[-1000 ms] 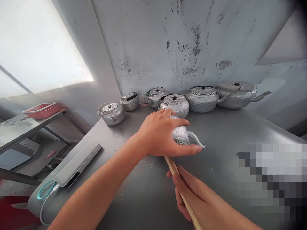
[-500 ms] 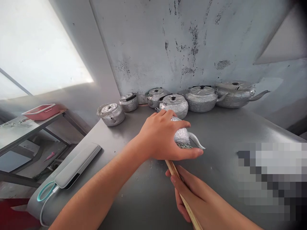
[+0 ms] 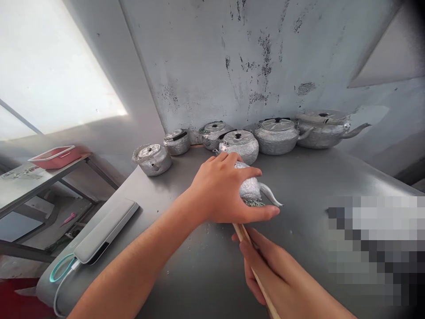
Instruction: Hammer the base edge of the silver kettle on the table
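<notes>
My left hand [image 3: 226,190] is spread over a small silvery kettle [image 3: 251,188] and grips it, covering most of its body. The kettle's curved spout [image 3: 270,195] sticks out to the right, and it seems tipped on its side. Below, my right hand [image 3: 259,266] is closed around the long wooden handle of a brush [image 3: 241,232]. A strip of dark, bristle-like texture [image 3: 254,203] shows between the kettle and my left thumb. The rest of the brush head is hidden behind my left hand.
Several dented metal kettles [image 3: 278,137] line the grey table [image 3: 186,266] along the stained wall. A grey case [image 3: 106,232] with a teal loop and white cable lies at left. Farther left, a pink basket [image 3: 56,157] stands on a shelf. Pixelated blur covers the right side.
My right hand and the wooden handle have shifted slightly right. My left hand keeps its hold on the kettle. The whole view has moved very slightly.
</notes>
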`<state>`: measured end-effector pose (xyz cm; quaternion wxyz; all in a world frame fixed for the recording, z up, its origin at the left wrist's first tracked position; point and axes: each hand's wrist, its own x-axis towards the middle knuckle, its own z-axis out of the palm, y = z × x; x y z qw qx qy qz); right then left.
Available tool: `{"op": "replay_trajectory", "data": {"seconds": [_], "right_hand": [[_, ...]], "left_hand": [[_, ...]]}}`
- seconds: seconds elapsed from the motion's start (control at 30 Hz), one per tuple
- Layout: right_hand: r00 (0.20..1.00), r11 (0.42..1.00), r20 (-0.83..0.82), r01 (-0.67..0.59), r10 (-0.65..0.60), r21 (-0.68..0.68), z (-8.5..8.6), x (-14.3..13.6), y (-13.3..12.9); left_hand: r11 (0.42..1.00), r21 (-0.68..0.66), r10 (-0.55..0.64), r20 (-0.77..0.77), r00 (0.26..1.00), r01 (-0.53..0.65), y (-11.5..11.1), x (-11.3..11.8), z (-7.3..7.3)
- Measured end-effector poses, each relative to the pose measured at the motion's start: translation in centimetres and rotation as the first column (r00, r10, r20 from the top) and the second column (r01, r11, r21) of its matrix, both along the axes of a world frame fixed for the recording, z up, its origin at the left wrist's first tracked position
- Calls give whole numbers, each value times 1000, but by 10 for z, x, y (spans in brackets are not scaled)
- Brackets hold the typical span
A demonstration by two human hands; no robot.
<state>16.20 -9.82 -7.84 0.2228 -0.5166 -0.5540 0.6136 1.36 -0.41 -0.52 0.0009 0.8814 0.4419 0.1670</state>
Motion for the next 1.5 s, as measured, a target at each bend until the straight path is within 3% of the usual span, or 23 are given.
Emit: {"op": "replay_trajectory", "data": {"seconds": [0.07,0.37,0.67,0.77,0.93,1.5], "right_hand": [[999,999,-26,38,-37,15,1,0,-2],[998,998,54,-36,38,-43,1,2,4],[996,1000,90,-14,16,-20,5,0,2],[998,1000,55,7,-7,13,3,1,4],[998,994,-12,-66,67,87,-4,4,10],[998,996,-52,-34,39,88,-5,4,12]], "left_hand": [[1000,9,-7,-2,1000,7,0,1,0],[1000,-6,-2,2,1000,2,1,-2,0],[1000,-10,2,4,1000,-2,1,-2,1],[1000,-17,4,7,1000,-4,1,-3,1],[1000,-20,-1,11,1000,1,0,-3,2],[999,-32,4,12,1000,-4,1,-3,3]]}}
